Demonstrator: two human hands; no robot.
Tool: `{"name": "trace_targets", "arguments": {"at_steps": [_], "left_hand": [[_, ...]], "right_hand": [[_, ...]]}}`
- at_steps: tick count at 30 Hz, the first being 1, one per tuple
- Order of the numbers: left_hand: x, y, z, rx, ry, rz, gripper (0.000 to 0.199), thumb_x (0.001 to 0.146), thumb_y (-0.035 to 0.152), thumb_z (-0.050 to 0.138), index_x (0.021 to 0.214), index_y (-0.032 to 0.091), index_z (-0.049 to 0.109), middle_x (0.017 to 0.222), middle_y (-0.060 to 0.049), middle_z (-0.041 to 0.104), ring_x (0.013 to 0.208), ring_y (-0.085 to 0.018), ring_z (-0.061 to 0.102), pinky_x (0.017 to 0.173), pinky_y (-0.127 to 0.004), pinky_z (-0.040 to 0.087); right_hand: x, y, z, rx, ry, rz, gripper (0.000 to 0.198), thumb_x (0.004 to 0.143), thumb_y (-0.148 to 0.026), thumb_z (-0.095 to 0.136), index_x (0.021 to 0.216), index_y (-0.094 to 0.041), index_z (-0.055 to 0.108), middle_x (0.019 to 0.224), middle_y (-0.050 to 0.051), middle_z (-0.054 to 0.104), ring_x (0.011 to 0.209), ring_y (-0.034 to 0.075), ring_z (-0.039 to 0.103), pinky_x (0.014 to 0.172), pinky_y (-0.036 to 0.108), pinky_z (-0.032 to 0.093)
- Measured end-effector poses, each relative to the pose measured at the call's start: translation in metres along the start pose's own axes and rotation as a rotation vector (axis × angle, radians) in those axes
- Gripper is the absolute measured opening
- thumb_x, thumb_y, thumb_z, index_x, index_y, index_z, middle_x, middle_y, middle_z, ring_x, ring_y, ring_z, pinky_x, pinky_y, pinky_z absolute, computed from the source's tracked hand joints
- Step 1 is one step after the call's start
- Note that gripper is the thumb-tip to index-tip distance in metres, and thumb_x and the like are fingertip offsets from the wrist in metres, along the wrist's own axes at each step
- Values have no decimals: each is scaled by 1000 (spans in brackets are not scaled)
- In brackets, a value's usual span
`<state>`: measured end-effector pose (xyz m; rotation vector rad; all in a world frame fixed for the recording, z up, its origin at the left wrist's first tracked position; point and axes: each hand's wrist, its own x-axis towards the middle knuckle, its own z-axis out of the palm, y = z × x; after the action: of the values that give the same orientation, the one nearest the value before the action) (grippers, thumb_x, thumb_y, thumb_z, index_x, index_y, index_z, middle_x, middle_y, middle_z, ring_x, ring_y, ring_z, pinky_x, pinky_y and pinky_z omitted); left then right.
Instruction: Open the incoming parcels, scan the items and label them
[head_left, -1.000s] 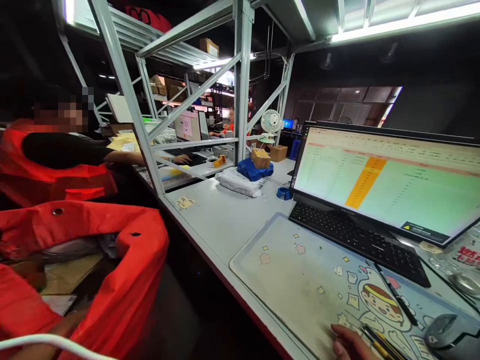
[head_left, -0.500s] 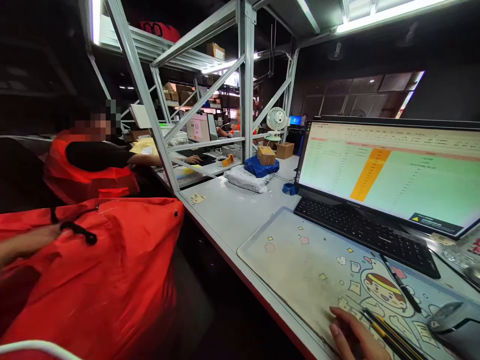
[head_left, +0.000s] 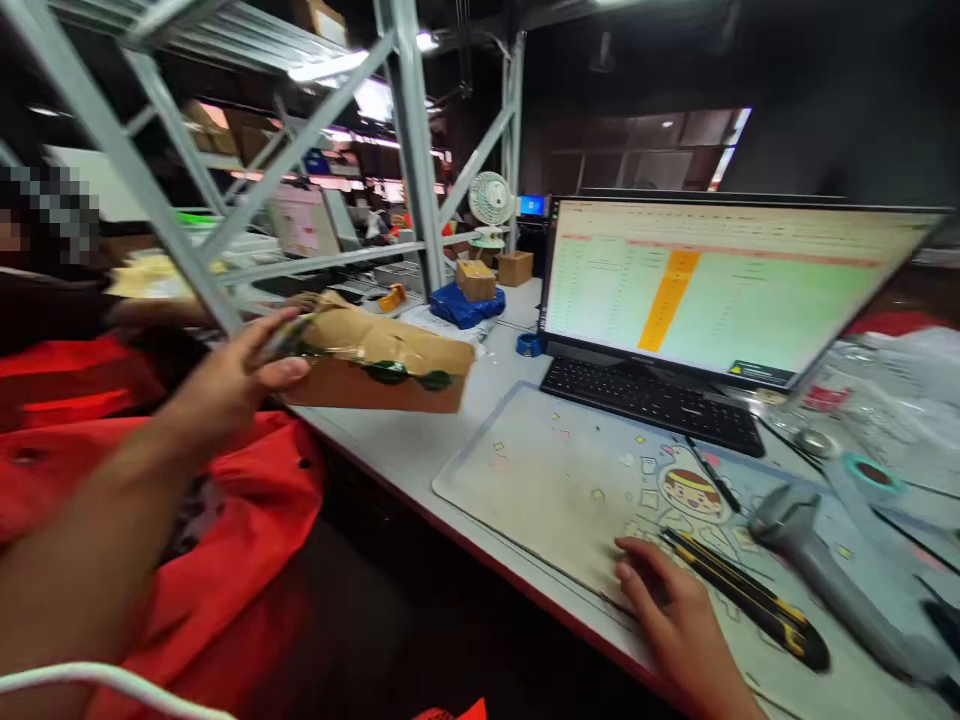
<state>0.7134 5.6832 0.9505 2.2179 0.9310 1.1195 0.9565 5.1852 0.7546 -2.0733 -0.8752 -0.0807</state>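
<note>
Brown cardboard box [head_left: 382, 380], left of the frame's centre, is pinched at its left end by the left grip [head_left: 238, 372], probably the easiest hold; lower right, the empty right grip [head_left: 669, 605], loosely curled, lies beside the cutter [head_left: 754, 602].

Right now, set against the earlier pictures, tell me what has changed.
The left hand has moved from the red bag toward the desk and now holds a cardboard box over its edge. The right hand stays at the desk mat, near the utility knife; the blue parcel and monitor also stay put.
</note>
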Motion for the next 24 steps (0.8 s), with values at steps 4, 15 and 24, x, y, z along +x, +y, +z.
{"name": "trace_targets", "arguments": {"at_steps": [4,15,24], "left_hand": [[-11,47,140,-748,-495,16,129,62,86,80,163,13,47,173,-15,44,155,-46,44,132,-55,35],[-55,63,259,-796,-1179,-180,102,87,97,47,153,20,57,135,-16,74,118,-36,71,89,-43,61],[-53,62,279,-863,-833,33,111,89,98,45,173,27,31,177,-14,35,162,-40,37,133,-54,33]], "right_hand": [[1,-18,-4,39,38,95,43,101,-57,59,116,-22,80,109,8,83,97,23,81,85,32,67],[-35,47,-134,-282,512,411,57,87,-72,65,118,-26,79,109,6,83,97,29,81,85,37,66],[-14,77,-179,-598,479,510,70,83,-71,54,126,-19,74,117,15,80,108,37,76,101,54,59]]}}
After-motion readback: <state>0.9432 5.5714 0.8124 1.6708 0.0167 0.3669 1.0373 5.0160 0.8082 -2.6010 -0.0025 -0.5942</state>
